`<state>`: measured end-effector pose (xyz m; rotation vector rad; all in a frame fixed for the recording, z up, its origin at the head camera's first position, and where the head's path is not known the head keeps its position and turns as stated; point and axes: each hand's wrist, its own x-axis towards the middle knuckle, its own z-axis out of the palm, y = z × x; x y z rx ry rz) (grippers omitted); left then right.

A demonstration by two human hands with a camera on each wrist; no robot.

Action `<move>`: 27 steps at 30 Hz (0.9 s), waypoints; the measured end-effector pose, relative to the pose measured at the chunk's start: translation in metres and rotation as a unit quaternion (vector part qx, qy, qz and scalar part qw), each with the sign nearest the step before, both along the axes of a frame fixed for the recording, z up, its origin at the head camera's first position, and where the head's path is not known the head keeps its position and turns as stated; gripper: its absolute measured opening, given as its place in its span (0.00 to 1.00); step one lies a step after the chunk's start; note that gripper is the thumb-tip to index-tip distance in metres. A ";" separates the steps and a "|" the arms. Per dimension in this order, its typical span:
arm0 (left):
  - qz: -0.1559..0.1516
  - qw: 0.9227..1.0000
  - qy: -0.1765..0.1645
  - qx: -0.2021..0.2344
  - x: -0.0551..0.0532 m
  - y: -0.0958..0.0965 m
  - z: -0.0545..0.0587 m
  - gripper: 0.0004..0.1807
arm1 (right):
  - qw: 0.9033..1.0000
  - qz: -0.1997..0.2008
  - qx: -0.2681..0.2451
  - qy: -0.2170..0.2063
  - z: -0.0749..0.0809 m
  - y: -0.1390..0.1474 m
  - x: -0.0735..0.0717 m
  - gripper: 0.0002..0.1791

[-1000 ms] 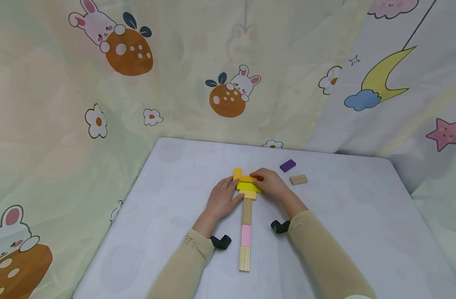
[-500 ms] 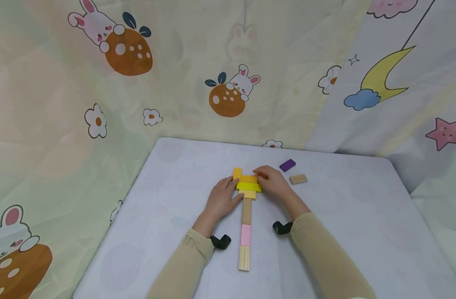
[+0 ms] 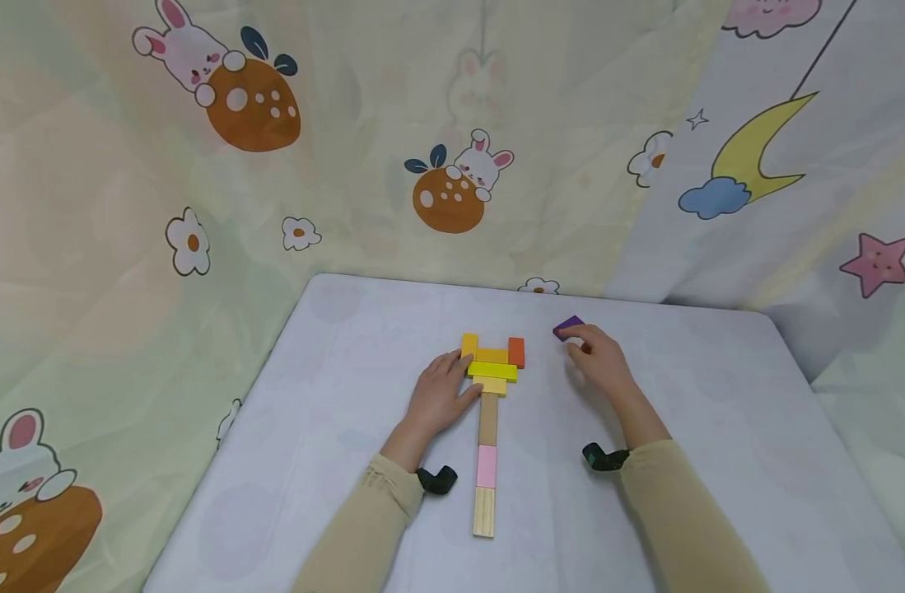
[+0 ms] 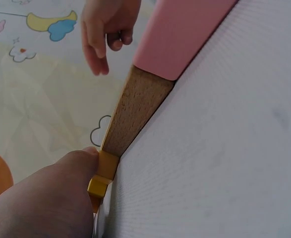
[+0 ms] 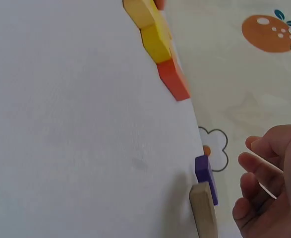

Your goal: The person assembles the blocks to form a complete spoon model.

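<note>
A line of wooden blocks runs up the table: a pale block, a pink block and a brown block. Crosswise above them lie a light-yellow block, a bright-yellow block and an orange-yellow block. An amber block and a red-orange block flank the top. My left hand rests along the left side, fingers extended, thumb at the light-yellow block. My right hand, loosely curved and holding nothing, hovers by the purple block, its fingertips overlapping it in the head view.
Beside the purple block lies a tan wooden block, hidden behind the right hand in the head view. The white tabletop ends at a printed cloth with rabbits, behind and at the sides.
The right hand has let go of the red-orange block, now at the top right of the arrangement, and moved right to the purple block. The left hand has stayed in place.
</note>
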<state>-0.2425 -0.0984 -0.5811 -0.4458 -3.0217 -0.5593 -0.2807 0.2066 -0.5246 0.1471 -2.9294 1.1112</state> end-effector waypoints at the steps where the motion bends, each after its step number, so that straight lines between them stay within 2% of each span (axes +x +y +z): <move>1: -0.001 1.000 0.000 -0.001 0.000 0.000 0.000 0.38 | 1.000 -0.006 -0.005 -0.001 0.000 0.006 0.001 0.20; 8: -0.001 1.000 0.000 0.007 0.000 0.000 0.000 0.38 | 0.999 -0.038 0.021 -0.022 -0.005 0.040 0.007 0.26; 14: -0.001 1.000 -0.005 0.012 0.000 0.000 0.001 0.38 | 0.998 -0.034 0.007 -0.047 -0.016 0.053 0.011 0.27; 21: -0.003 1.000 -0.005 0.010 0.001 0.000 0.000 0.38 | 0.999 -0.038 0.003 -0.014 -0.029 0.056 0.012 0.23; 27: -0.003 1.000 -0.002 0.008 0.000 -0.001 -0.002 0.38 | 0.999 -0.036 0.002 -0.013 -0.033 0.057 0.011 0.24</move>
